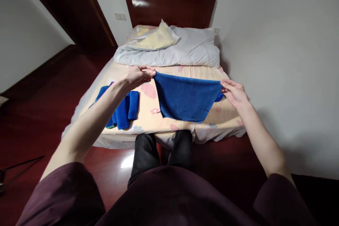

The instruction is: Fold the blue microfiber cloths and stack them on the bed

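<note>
A blue towel is stretched between my two hands above the bed, its upper edge nearly straight and its lower part hanging toward the sheet. My left hand pinches the upper left corner between thumb and fingers. At the upper right corner, my right hand pinches the cloth the same way. Behind my left forearm lies a group of folded blue towels, partly hidden by the arm. A bit of blue cloth also shows just beside my right fingers; I cannot tell whether it is a separate piece.
The bed has a peach sheet with pink and grey prints. A white quilt and a pale yellow cloth lie near the dark wooden headboard. A white wall rises on the right. My legs stand at the bed's front edge.
</note>
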The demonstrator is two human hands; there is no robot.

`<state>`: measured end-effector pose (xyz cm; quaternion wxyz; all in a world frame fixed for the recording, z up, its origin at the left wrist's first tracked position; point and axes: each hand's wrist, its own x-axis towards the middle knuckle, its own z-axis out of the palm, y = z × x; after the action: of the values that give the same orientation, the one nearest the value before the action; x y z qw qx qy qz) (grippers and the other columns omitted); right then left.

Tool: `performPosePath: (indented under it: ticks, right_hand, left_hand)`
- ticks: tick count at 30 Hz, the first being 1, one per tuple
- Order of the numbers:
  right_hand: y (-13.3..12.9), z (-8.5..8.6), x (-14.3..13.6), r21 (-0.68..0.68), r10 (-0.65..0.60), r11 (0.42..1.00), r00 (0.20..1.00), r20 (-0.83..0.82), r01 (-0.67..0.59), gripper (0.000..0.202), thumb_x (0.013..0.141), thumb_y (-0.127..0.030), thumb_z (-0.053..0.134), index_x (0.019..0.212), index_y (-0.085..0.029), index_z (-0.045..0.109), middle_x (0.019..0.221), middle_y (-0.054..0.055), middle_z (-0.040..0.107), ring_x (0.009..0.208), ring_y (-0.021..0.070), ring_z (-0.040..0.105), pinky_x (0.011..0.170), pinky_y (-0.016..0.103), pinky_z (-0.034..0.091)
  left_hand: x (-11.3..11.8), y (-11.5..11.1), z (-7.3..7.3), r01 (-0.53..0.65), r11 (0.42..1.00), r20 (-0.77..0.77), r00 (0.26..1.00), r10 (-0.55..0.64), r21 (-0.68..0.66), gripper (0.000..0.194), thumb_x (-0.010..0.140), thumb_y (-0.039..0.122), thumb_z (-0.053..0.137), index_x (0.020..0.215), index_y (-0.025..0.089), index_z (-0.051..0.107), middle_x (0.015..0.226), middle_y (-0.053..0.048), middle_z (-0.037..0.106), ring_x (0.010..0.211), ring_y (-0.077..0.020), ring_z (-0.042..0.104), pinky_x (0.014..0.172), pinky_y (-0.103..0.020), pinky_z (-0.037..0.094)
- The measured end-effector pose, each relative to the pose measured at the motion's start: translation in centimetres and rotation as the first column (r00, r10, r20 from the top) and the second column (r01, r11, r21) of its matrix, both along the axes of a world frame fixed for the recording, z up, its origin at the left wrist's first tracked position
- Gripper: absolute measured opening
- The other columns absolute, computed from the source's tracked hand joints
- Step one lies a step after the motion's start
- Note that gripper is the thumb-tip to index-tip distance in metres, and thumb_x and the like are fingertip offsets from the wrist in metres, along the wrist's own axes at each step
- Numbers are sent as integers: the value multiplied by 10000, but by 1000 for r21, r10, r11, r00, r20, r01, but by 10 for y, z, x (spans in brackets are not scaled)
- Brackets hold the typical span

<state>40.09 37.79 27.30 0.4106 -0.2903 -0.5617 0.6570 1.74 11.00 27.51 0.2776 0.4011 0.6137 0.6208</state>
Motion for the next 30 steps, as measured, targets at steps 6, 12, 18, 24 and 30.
performPosePath:
  ticks: [6, 12, 18, 24, 30]
  right_hand:
    - [23, -29, -82, -80, 62, 995, 992, 108, -53, 356, 619, -213, 1016, 847, -159, 748, 704, -6, 711, 587, 100, 612, 516, 219, 475]
    - [40, -51, -165, 10, -81, 997, 992, 99, 81, 393, 592, -311, 1001, 834, -160, 730, 723, -4, 712, 617, 98, 597, 539, 210, 456]
    - [37, -85, -175, 267, -90, 958, 994, -53, 101, 438, 624, -484, 953, 855, -182, 736, 830, 29, 749, 777, 147, 678, 738, 268, 548]
    - [-4, -196, -123, 282, 16, 957, 979, 201, -73, 361, 656, -498, 886, 779, -183, 759, 821, 55, 754, 739, 169, 654, 755, 308, 528]
    - [-70, -319, -70, 59, 155, 975, 855, 495, -212, 285, 556, -418, 869, 586, -201, 688, 671, 40, 706, 631, 173, 593, 630, 297, 469]
  left_hand:
    - [-50, 24, -36, -158, 981, -39, 987, 154, -115, 431, 565, 411, 977, 821, 179, 721, 726, -56, 717, 678, -183, 677, 644, -312, 529]
    - [-92, 61, -48, -298, 954, -57, 952, 300, 40, 432, 601, 410, 961, 829, 181, 674, 640, -11, 685, 628, -144, 609, 634, -284, 495]
    - [-92, 40, -71, -413, 888, -189, 873, 449, 202, 447, 699, 403, 870, 1035, 169, 689, 823, -29, 745, 755, -150, 659, 715, -266, 490]
    - [-31, -38, -192, -448, 892, -353, 845, 402, -57, 383, 807, 470, 747, 1078, 200, 737, 937, -70, 779, 923, -228, 710, 870, -330, 531]
    - [45, -93, -318, -335, 783, -225, 941, 252, -524, 323, 765, 365, 731, 1053, 219, 730, 933, -60, 794, 947, -267, 747, 930, -380, 569]
